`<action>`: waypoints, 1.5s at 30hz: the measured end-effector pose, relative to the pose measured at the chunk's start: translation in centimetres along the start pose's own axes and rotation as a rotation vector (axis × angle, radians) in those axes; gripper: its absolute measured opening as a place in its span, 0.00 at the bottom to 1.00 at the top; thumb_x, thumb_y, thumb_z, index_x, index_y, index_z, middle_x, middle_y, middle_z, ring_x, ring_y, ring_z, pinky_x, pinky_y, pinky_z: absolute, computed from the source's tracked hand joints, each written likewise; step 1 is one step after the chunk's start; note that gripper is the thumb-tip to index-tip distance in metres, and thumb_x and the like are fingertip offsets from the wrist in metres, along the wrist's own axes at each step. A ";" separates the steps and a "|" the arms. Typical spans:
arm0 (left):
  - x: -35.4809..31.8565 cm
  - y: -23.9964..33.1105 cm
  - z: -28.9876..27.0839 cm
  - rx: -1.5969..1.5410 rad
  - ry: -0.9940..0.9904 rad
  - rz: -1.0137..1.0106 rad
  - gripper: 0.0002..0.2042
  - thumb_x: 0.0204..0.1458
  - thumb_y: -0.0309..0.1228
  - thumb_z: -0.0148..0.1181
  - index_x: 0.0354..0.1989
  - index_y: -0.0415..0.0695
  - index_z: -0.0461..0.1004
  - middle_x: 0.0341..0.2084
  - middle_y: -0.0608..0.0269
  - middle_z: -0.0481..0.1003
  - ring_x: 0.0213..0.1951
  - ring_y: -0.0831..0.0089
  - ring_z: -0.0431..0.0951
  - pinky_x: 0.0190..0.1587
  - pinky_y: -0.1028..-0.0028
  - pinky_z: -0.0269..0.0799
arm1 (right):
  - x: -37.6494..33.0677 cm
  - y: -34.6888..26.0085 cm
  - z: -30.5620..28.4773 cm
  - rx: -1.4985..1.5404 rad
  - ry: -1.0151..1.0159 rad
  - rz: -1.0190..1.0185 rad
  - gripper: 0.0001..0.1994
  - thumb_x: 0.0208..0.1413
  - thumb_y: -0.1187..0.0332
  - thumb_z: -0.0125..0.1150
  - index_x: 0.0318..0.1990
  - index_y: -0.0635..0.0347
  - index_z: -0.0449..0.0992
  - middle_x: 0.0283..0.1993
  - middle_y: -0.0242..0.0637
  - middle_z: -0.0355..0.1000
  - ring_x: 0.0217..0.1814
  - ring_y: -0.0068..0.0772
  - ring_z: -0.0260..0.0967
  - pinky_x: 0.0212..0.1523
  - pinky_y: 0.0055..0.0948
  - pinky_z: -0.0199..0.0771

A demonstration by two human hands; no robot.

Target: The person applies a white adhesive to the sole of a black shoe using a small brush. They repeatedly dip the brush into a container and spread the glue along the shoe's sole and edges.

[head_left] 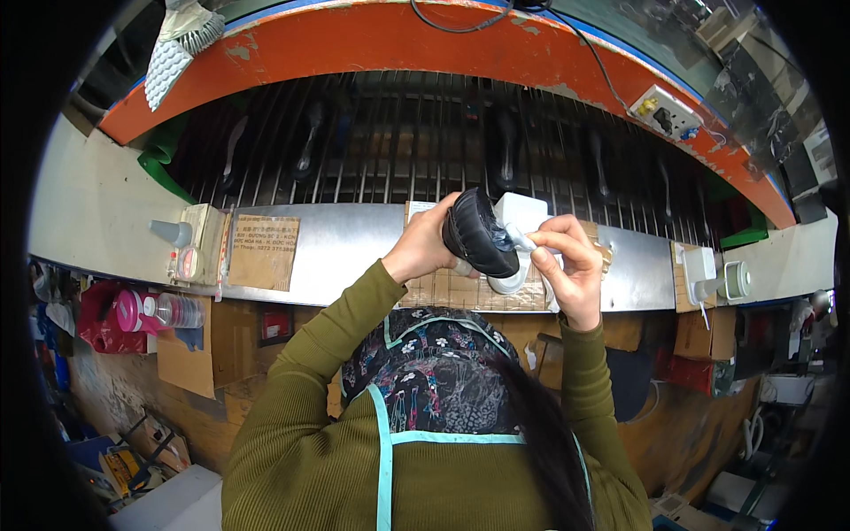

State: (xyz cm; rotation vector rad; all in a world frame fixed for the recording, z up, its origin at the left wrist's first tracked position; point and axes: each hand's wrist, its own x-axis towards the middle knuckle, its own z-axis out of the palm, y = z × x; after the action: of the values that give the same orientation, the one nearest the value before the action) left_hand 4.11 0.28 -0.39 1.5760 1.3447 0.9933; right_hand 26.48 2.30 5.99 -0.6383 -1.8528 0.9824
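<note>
Above the metal bench edge, my left hand (425,243) is wrapped round a black shoe (478,239), held tilted with its ridged side toward that hand. My right hand (571,265) pinches a small pale tool or wad (516,237) between thumb and fingers, and its tip touches the shoe's near side. Whether this is a brush or a cloth I cannot tell. Just behind stands a white box-shaped container (522,211). Below the shoe a round white dish (507,285) shows in part, the rest hidden by the shoe and my hand.
Ahead runs a rack of metal rods (390,159) with several dark shoe-shaped pieces on it, under an orange beam (372,49). Cardboard (264,252) lies on the bench to the left. White pots (699,264) stand at the right, a bottle (173,310) low at the left.
</note>
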 end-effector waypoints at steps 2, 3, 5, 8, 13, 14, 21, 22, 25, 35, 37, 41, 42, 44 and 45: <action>-0.1 -0.9 0.6 -0.142 -0.042 0.012 0.45 0.22 0.19 0.77 0.58 0.44 0.64 0.46 0.62 0.76 0.50 0.72 0.75 0.55 0.73 0.70 | 0.7 0.0 -0.1 0.024 -0.053 -0.010 0.08 0.51 0.75 0.64 0.39 0.66 0.80 0.37 0.36 0.68 0.41 0.27 0.65 0.43 0.24 0.64; -0.3 -1.2 0.9 -0.213 -0.063 0.020 0.45 0.22 0.18 0.77 0.58 0.43 0.64 0.46 0.61 0.76 0.50 0.72 0.74 0.55 0.73 0.70 | 1.0 0.0 -0.2 0.035 -0.079 -0.015 0.08 0.52 0.74 0.63 0.39 0.67 0.79 0.38 0.37 0.68 0.42 0.27 0.64 0.44 0.24 0.63; -0.6 0.4 0.9 -0.351 -0.166 -0.071 0.40 0.23 0.18 0.78 0.53 0.38 0.68 0.44 0.60 0.77 0.49 0.71 0.75 0.55 0.72 0.70 | 1.6 0.4 -0.1 0.030 -0.054 -0.062 0.08 0.50 0.74 0.66 0.38 0.64 0.81 0.34 0.33 0.69 0.37 0.25 0.66 0.38 0.23 0.66; -0.9 2.2 0.9 -0.462 -0.298 -0.210 0.33 0.25 0.18 0.78 0.48 0.37 0.72 0.41 0.60 0.79 0.46 0.72 0.76 0.54 0.72 0.71 | 2.3 0.5 -0.4 0.041 -0.079 -0.070 0.08 0.50 0.73 0.66 0.38 0.64 0.81 0.35 0.32 0.68 0.34 0.22 0.64 0.34 0.21 0.65; -1.1 2.5 1.4 -0.497 -0.405 -0.289 0.34 0.25 0.18 0.79 0.48 0.37 0.72 0.41 0.60 0.78 0.46 0.71 0.76 0.54 0.72 0.70 | 2.9 0.9 -0.9 0.045 -0.124 -0.079 0.08 0.50 0.74 0.66 0.38 0.64 0.81 0.35 0.32 0.68 0.32 0.20 0.64 0.32 0.20 0.64; -1.1 2.7 1.4 -0.520 -0.420 -0.321 0.34 0.25 0.19 0.79 0.49 0.37 0.72 0.41 0.60 0.78 0.46 0.71 0.76 0.54 0.72 0.70 | 3.0 1.0 -0.9 0.046 -0.130 -0.078 0.08 0.50 0.74 0.66 0.38 0.64 0.81 0.35 0.32 0.68 0.32 0.20 0.64 0.32 0.20 0.64; -1.3 3.1 2.0 -0.641 -0.507 -0.393 0.36 0.27 0.17 0.77 0.52 0.37 0.70 0.43 0.58 0.77 0.47 0.69 0.76 0.55 0.71 0.69 | 2.5 1.8 -1.1 0.077 -0.138 -0.076 0.07 0.50 0.75 0.65 0.38 0.64 0.81 0.36 0.33 0.69 0.33 0.20 0.65 0.34 0.20 0.66; -1.5 3.1 2.1 -0.672 -0.533 -0.402 0.35 0.27 0.17 0.77 0.52 0.37 0.70 0.43 0.58 0.77 0.47 0.69 0.76 0.54 0.71 0.70 | 2.3 1.9 -1.0 0.081 -0.140 -0.063 0.07 0.50 0.75 0.65 0.38 0.64 0.81 0.36 0.33 0.69 0.34 0.21 0.66 0.34 0.20 0.67; -1.7 3.6 1.7 -0.613 -0.542 -0.411 0.35 0.27 0.15 0.76 0.51 0.38 0.70 0.43 0.59 0.77 0.47 0.69 0.76 0.53 0.70 0.71 | 1.6 2.0 -1.2 0.081 -0.150 -0.011 0.07 0.50 0.75 0.66 0.38 0.64 0.82 0.36 0.34 0.69 0.36 0.24 0.67 0.37 0.23 0.69; -3.4 0.7 0.8 -0.624 -0.442 -0.499 0.29 0.29 0.14 0.73 0.48 0.35 0.75 0.45 0.58 0.77 0.47 0.68 0.75 0.53 0.69 0.71 | -7.8 7.5 -3.5 0.278 0.162 0.531 0.09 0.53 0.69 0.63 0.37 0.67 0.80 0.35 0.32 0.69 0.37 0.21 0.64 0.39 0.22 0.63; -4.6 -0.1 -0.5 -0.722 -0.300 -0.456 0.31 0.29 0.18 0.74 0.50 0.36 0.74 0.45 0.58 0.76 0.50 0.66 0.74 0.56 0.68 0.68 | -12.0 11.0 -4.0 -0.156 0.142 0.636 0.08 0.52 0.72 0.64 0.39 0.61 0.82 0.32 0.31 0.72 0.35 0.23 0.69 0.41 0.27 0.64; -6.6 -5.0 -3.6 -0.848 -0.006 -0.146 0.47 0.33 0.44 0.77 0.64 0.43 0.59 0.59 0.56 0.64 0.62 0.60 0.63 0.65 0.57 0.58 | -15.4 12.7 -1.4 -0.901 0.218 0.636 0.06 0.51 0.66 0.65 0.36 0.52 0.82 0.29 0.30 0.73 0.30 0.32 0.69 0.40 0.34 0.56; -6.4 -4.9 -4.0 -0.983 0.017 0.033 0.50 0.32 0.50 0.76 0.66 0.46 0.56 0.62 0.56 0.60 0.63 0.58 0.60 0.65 0.53 0.57 | -15.4 13.4 -0.9 -0.964 0.255 0.579 0.05 0.50 0.65 0.65 0.34 0.50 0.82 0.29 0.30 0.73 0.29 0.34 0.68 0.39 0.35 0.54; -5.2 -2.1 -4.9 -1.157 0.071 0.272 0.56 0.29 0.58 0.74 0.69 0.52 0.50 0.66 0.55 0.53 0.64 0.52 0.59 0.65 0.45 0.57 | -15.3 15.0 -0.4 -1.058 0.286 0.434 0.03 0.49 0.65 0.65 0.31 0.49 0.81 0.29 0.30 0.72 0.29 0.33 0.68 0.38 0.37 0.53; -4.9 -1.7 -5.5 -1.199 0.094 0.329 0.58 0.27 0.61 0.73 0.69 0.55 0.49 0.67 0.54 0.51 0.62 0.48 0.61 0.64 0.42 0.59 | -15.2 15.5 -0.3 -1.071 0.268 0.413 0.03 0.49 0.65 0.65 0.31 0.48 0.81 0.29 0.30 0.71 0.29 0.33 0.68 0.38 0.38 0.53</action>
State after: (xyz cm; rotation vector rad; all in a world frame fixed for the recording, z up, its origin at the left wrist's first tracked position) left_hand -2.18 -3.95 -0.29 0.7953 0.3108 1.6476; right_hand 33.99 -0.53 -14.22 -1.7359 -1.9387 0.0219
